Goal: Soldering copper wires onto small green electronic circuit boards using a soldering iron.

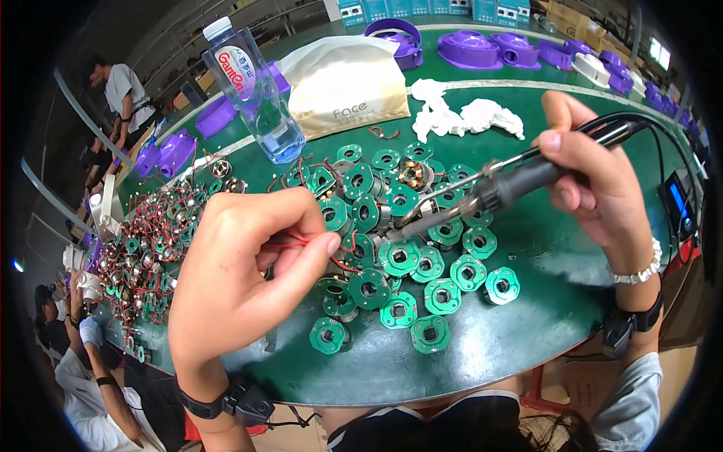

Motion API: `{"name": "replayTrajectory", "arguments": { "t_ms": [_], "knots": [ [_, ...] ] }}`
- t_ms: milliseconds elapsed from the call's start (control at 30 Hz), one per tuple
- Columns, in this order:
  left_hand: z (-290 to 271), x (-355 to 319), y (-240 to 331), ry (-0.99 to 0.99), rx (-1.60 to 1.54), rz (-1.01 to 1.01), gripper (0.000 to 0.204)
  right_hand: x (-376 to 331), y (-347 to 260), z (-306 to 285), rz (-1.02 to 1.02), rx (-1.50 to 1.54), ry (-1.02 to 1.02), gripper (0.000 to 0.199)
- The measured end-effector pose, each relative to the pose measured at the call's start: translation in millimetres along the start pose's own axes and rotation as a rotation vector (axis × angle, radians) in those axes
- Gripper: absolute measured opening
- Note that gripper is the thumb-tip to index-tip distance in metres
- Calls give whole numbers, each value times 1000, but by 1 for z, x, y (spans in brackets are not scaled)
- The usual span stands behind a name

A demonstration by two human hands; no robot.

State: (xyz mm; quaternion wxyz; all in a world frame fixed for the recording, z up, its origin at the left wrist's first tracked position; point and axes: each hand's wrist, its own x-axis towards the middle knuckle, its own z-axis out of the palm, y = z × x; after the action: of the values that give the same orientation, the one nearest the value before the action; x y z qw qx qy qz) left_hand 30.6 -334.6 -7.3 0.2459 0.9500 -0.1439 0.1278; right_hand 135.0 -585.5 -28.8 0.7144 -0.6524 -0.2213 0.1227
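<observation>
Soldering iron (520, 181) sits in the right hand (595, 177), fingers wrapped tight round its black grip, tip slanting down to the left and landing among the green round boards (399, 256) at mid-bench. Left hand (241, 279) hovers just beside that spot, thumb and forefinger pinched shut on thin red wires (297, 241), the other fingers curled in. Those boards lie in a loose cluster on the green bench (527, 316), some flat, some stacked on small motors, a few with copper windings showing. Off to the left, a big tangled heap of wired parts (143, 248) runs along the bench edge. Behind the cluster stands a clear water bottle (252, 87), next to it a beige tissue pack (346, 87), then crumpled white cloth (459, 117). Purple plastic housings (489, 49) line the far edge. Black bands ride both wrists, with a white bead bracelet on the right. Another person's gloved hand (90, 330) shows at lower left.
</observation>
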Motion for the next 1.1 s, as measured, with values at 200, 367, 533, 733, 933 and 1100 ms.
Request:
{"name": "replayTrajectory", "arguments": {
  "t_ms": [200, 367, 533, 733, 933, 1100],
  "knots": [
    [5, 1, 3, 40, -44, 8, 17, 3, -16, -19, -105, 77, 96, 25],
    [3, 11, 16, 77, -319, -121, 20, 9, -28, -40, -174, 213, 250, 13],
    [17, 41, 16, 191, -364, -108, 24, 15, -32, -66, -253, 319, 140, 9],
    [23, 36, 1, 141, 16, -113, 21, 14, -28, -56, -168, 252, 100, 16],
    [24, 27, 3, 97, 142, -123, 18, 9, -19, -28, -108, 24, 1, 27],
    [20, 28, 8, 22, 199, -208, 16, 8, -10, -17, -79, -40, 4, 27]
  ]
}}
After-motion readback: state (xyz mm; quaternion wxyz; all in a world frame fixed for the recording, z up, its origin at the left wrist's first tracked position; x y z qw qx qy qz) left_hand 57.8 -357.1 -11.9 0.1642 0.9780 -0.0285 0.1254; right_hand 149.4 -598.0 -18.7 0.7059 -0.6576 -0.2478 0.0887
